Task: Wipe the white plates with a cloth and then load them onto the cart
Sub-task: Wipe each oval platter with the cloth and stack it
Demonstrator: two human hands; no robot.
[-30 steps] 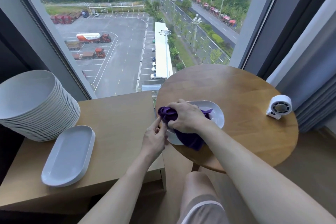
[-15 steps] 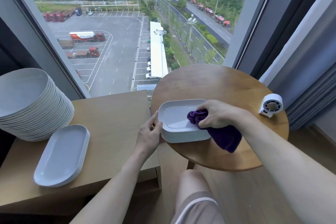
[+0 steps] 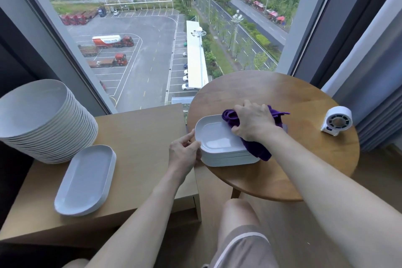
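A short stack of white rectangular plates [image 3: 217, 139] sits on the left part of the round wooden table [image 3: 304, 165]. My right hand [image 3: 254, 123] grips a purple cloth [image 3: 257, 150] and presses it onto the right side of the top plate. The cloth hangs over the stack's right edge. My left hand [image 3: 185, 153] holds the stack's left rim with its fingers and thumb. On the low wooden cabinet [image 3: 139, 150] to the left lie a pair of white oval plates [image 3: 86, 178] and a tall stack of round white plates [image 3: 43, 119].
A small white handheld fan [image 3: 336, 121] stands on the table's right side. A large window rises behind both surfaces, with a grey curtain at the right. My bare knee [image 3: 237, 211] sits below the table's front edge.
My right hand has swept the cloth from the left end of the top plate over to its right side and then up toward the far right. My left hand stays on the left rim.
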